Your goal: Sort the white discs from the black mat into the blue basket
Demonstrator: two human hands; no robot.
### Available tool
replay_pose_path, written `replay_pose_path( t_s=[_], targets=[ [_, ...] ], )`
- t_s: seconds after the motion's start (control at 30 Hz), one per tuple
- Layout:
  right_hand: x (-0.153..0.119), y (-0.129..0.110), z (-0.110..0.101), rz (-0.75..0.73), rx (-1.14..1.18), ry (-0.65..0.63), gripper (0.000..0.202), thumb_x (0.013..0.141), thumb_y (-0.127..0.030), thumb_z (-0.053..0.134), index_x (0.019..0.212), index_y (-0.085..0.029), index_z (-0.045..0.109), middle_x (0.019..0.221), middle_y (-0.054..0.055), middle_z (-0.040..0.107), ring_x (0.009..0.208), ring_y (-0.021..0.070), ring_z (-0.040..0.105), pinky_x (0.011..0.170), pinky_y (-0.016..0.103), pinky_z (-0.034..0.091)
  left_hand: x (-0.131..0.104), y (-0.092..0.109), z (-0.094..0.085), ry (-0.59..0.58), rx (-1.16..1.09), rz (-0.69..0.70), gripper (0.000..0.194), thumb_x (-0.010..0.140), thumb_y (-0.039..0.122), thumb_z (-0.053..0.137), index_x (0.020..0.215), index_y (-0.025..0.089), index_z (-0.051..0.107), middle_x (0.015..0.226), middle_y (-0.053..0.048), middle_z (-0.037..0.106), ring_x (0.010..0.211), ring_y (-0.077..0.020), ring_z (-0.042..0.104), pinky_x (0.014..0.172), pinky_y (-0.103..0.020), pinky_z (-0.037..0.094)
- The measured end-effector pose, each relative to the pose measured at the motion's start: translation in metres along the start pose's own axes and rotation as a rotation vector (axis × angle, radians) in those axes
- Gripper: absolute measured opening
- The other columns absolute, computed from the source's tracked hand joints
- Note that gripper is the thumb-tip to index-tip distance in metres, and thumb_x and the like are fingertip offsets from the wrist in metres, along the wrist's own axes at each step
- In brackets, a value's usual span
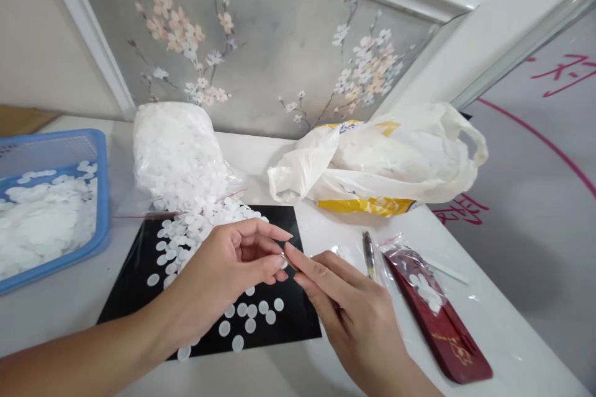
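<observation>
Left hand (239, 254) pinching fingers held a small white disc (284, 263), right hand (349, 294) gripped a slim object (291, 262), mostly hidden, against it, black mat (302, 319) lay beneath, loose discs (251, 325) scattered there.

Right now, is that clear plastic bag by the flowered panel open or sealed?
Open: from the near end of the clear bag, white discs spill in a heap onto the black mat.
</observation>
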State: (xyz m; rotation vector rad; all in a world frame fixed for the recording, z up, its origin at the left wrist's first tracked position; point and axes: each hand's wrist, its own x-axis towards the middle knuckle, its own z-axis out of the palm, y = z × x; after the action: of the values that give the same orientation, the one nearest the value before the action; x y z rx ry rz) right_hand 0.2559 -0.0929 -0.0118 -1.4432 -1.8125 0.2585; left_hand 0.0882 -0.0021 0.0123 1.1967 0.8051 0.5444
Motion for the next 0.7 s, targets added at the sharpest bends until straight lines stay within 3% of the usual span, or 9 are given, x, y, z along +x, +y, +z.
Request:
replay_pose_path(
  t_s=[0.4,0.5,0.63,0.7],
  targets=[
    [0.002,0.005,-0.005,0.063,-0.147,-0.008,0.036,0.098,-0.019,0.044,0.128,-0.023,0.063,0.068,-0.001,0.053,0.053,0.0114,0.053,0.051,0.021,0.044,0.000,0.002,-0.001,-0.011,0.084,0.010,0.022,0.080,0.017,0.066,0.101,0.024,0.069,0.081,0.003,0.070,0.073,-0.0116,0.067,0.067,-0.020,0.053],
    [0.003,0.014,-0.009,0.126,-0.193,-0.028,0.039,0.099,-0.021,0.038,0.133,-0.026,0.058,0.072,0.000,0.055,0.056,0.0137,0.055,0.054,0.023,0.045,-0.001,0.009,-0.002,-0.006,0.165,0.004,0.019,0.080,0.018,0.066,0.097,0.024,0.070,0.085,0.002,0.071,0.072,-0.0120,0.067,0.065,-0.020,0.053],
    [0.007,0.026,-0.011,0.257,-0.223,-0.021,0.044,0.101,-0.031,0.030,0.142,-0.021,0.044,0.080,0.004,0.063,0.066,0.0203,0.060,0.062,0.029,0.047,-0.008,0.021,-0.009,-0.003,0.298,-0.009,0.007,0.079,0.023,0.067,0.084,0.022,0.072,0.072,0.003,0.070,0.071,-0.0142,0.068,0.066,-0.023,0.053],
    [0.008,0.029,-0.011,0.341,-0.219,-0.014,0.041,0.099,-0.039,0.034,0.131,-0.019,0.049,0.074,0.003,0.062,0.062,0.0210,0.059,0.060,0.030,0.046,-0.016,0.020,-0.018,-0.006,0.399,-0.047,0.007,0.079,0.026,0.069,0.083,0.023,0.073,0.071,0.003,0.070,0.068,-0.0143,0.066,0.063,-0.023,0.051]
  ],
)
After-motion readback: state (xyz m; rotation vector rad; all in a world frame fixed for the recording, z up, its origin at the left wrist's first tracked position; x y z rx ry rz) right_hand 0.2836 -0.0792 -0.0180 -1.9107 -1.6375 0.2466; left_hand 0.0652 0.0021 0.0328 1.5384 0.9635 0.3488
